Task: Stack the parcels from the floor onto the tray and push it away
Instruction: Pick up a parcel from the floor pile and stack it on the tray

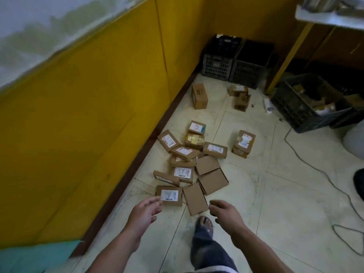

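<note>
Open, empty left hand (145,211) and right hand (224,213) should grip the nearest labelled brown cardboard parcel (169,195) by opposite edges.

We see our left hand (144,212) at lower centre, palm open. Our right hand (224,212) reaches beside it, fingers loosely curled, empty.

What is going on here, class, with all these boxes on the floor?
A person reaches down with both bare hands, left hand and right hand, toward a scatter of small cardboard parcels lying on the tiled floor by the yellow wall. Neither hand holds anything yet. Black plastic crates stand in the corner beyond.
</note>
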`<move>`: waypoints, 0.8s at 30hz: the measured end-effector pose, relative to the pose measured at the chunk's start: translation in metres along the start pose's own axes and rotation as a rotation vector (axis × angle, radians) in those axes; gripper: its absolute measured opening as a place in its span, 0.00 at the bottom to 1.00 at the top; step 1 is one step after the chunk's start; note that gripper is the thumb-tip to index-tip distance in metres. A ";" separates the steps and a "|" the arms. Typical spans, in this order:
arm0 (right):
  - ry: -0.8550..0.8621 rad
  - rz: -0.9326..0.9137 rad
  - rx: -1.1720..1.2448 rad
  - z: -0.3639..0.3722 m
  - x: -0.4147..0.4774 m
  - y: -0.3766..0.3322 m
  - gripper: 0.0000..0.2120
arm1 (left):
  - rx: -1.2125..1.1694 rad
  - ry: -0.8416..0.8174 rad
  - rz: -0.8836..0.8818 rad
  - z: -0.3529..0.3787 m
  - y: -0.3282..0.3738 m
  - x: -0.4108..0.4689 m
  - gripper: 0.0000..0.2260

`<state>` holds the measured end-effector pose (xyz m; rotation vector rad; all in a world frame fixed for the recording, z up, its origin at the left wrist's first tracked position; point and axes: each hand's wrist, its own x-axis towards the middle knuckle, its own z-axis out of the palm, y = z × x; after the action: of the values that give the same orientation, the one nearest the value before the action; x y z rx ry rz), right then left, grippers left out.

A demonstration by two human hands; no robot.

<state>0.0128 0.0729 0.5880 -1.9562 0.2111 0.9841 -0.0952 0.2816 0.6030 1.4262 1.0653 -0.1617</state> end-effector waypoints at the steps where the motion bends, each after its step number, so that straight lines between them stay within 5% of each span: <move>1: -0.034 0.031 -0.014 -0.001 0.020 -0.009 0.16 | 0.009 0.017 -0.027 0.001 0.008 0.015 0.08; 14: -0.147 0.204 -0.127 0.028 0.177 -0.053 0.17 | 0.010 0.029 -0.253 -0.011 0.024 0.182 0.08; 24: -0.129 0.388 -0.015 0.163 0.339 0.008 0.19 | 0.181 -0.089 -0.390 -0.041 -0.065 0.398 0.09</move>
<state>0.1451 0.2731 0.2980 -1.8943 0.5249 1.3600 0.0637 0.4971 0.2985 1.3430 1.2708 -0.6106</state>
